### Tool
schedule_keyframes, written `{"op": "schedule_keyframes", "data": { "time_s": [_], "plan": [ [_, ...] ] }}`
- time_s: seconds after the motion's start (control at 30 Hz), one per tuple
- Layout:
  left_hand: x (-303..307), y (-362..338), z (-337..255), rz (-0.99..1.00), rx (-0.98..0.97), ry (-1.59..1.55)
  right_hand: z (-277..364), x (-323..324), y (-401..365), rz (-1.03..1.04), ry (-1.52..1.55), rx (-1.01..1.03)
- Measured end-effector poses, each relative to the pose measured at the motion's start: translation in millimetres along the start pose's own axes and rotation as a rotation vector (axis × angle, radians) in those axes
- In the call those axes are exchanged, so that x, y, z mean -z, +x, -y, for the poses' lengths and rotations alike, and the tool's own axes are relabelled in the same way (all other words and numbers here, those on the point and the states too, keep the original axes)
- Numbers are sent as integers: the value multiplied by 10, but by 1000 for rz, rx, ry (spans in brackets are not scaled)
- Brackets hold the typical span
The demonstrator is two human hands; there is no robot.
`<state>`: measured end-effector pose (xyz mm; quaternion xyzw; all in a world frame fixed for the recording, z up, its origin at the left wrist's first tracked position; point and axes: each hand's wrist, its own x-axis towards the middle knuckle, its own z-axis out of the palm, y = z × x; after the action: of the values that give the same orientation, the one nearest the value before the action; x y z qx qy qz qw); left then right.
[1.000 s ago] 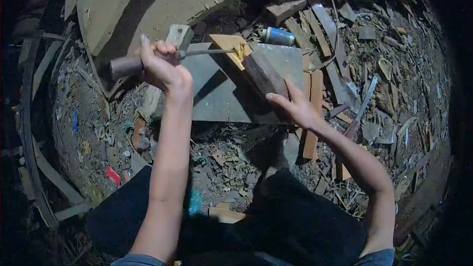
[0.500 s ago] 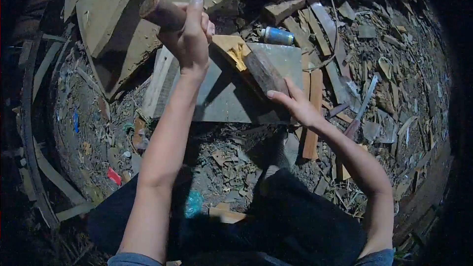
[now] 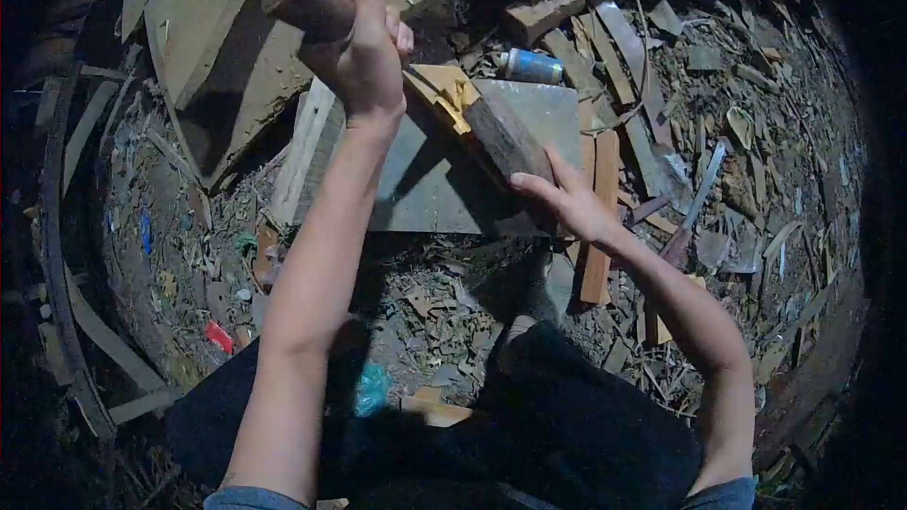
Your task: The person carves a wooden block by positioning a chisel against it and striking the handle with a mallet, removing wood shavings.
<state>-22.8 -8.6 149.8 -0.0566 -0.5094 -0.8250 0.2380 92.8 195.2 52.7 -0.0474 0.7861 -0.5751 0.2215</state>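
My left hand (image 3: 367, 61) is wrapped round a thick round wooden handle (image 3: 307, 5), raised over the far left part of a flat grey block (image 3: 416, 198). What the handle joins to is hidden behind the hand. On the block lies a dark-barked piece of wood (image 3: 505, 137), slanting from upper left to lower right, its far part cut to bright yellow wood with splinters. My right hand (image 3: 576, 203) grips its near end, thumb on top and fingers round the far side.
A blue can (image 3: 532, 67) lies behind the block. Large curved boards (image 3: 227, 47) stand at the upper left. Wood offcuts (image 3: 597, 264), a long narrow tool (image 3: 704, 187) and chips cover the ground. A red scrap (image 3: 219, 337) is at the lower left.
My left hand and the handle have shifted very slightly up and to the left. My right hand and the piece of wood stay practically where they were.
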Motion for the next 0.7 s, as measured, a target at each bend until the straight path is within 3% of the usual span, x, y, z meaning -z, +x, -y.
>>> {"op": "schedule_keyframes", "data": {
  "time_s": [0.3,0.4,0.47,0.5,0.63,0.7],
  "plan": [
    [54,30,202,71,55,202,-49,-17,-4,-37,-18,0],
    [4,-15,184,25,26,229,143,8,14,-11,176,-29],
    [25,-61,195,36,-15,263,375,123,35,-159,211,-32],
    [41,-95,216,49,-41,295,572,271,93,-133,164,25],
    [52,-210,262,69,-113,503,1724,467,-143,-329,73,727],
    [16,-238,214,115,-140,475,1934,423,-206,-270,171,839]
  ]
}}
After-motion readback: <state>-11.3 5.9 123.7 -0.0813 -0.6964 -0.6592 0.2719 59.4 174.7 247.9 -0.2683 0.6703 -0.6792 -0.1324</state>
